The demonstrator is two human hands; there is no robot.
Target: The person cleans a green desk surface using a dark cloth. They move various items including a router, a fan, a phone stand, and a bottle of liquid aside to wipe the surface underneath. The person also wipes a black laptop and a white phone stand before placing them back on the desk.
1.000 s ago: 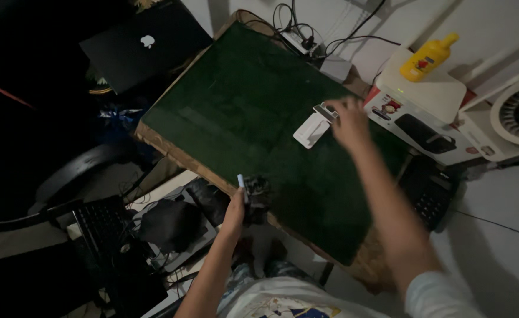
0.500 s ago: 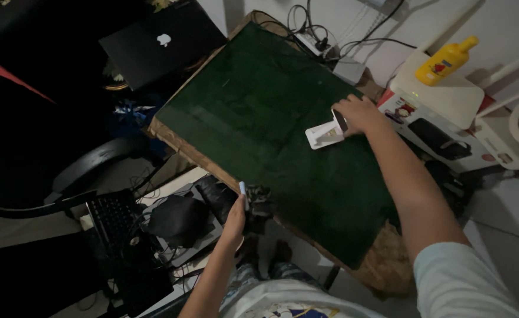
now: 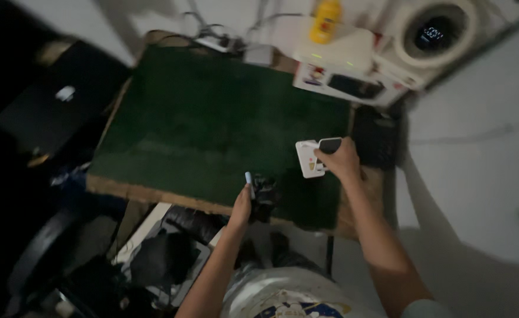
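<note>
2 hands: white card package, probably dark clip.

White card flat on green mat; dark clump at its near edge.

Person, head-camera view, dim light.
- Left hand: bare, no ring or watch visible; forearm bare to the elbow.
- Right hand: bare, no ring or watch visible; forearm bare, with the edge of a pale short sleeve at the upper arm.
- Torso: light T-shirt with a multicoloured printed graphic on the chest in blue, yellow and dark tones; details blurred.
</note>
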